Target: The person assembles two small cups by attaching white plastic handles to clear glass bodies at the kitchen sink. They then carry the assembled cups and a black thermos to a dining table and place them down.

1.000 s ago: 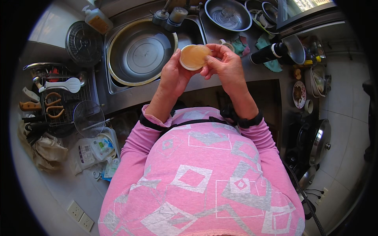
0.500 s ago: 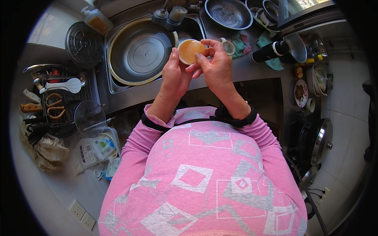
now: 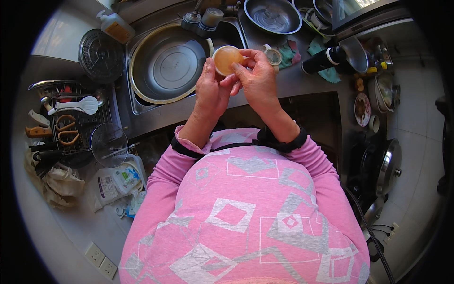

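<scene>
Clock: directions read from the amber disc
Left hand (image 3: 210,92): at 7 o'clock, loosely cupped, supporting a shallow white-rimmed round dish (image 3: 217,70) along its lower left edge; some fingers hidden
Right hand (image 3: 261,80): at 4 o'clock, half closed, thumb and forefinger pinching the right side of the disc; other fingers curled toward the left hand
Amber disc (image 3: 227,57): translucent, over the face of the dish, between both hands, above the counter (image 3: 307,85) edge
Basin: round steel basin (image 3: 150,49), tan rim, 9 o'clock, standing in the sink (image 3: 142,107)
Near right: small pale-rimmed vessel (image 3: 273,56) at 3 o'clock, jar or cup, cannot tell; teal-and-pink cloth (image 3: 289,53) just beyond
Farther right: black bottle (image 3: 319,64), lying, 3 o'clock
Upper right: wide steel bowl (image 3: 273,14), between 1 and 2
Upper left: pump bottle (image 3: 117,28), toward 10
Rack: white slotted spatula (image 3: 85,105) and orange-handled scissors (image 3: 67,137), 8 to 9
Lower right: domed pan lid (image 3: 390,165), 4 o'clock
</scene>
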A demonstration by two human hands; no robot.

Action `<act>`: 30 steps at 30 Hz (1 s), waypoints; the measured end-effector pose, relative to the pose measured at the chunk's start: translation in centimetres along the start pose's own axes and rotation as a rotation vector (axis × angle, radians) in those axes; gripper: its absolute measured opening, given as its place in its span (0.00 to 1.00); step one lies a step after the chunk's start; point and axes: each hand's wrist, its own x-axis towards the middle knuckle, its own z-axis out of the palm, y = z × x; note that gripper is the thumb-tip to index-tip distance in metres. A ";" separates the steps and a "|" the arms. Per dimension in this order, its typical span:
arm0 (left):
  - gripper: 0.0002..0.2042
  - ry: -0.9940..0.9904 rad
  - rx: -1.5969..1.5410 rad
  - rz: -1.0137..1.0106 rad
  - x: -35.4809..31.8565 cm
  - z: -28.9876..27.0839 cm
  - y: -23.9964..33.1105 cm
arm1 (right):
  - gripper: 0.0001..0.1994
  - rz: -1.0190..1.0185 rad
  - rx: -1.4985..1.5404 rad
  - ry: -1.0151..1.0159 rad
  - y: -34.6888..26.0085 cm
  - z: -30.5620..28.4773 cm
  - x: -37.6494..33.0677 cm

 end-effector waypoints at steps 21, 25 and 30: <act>0.18 0.004 0.084 0.106 -0.1 0.3 0.3 | 0.15 -0.545 -0.895 0.113 0.9 -0.6 0.6; 0.18 0.032 0.193 0.101 -0.1 0.1 1.0 | 0.21 -0.433 -0.632 -0.031 0.7 -1.8 0.9; 0.19 -0.012 0.214 0.068 -0.3 0.0 1.9 | 0.20 -0.069 -0.106 -0.195 0.4 -3.5 2.0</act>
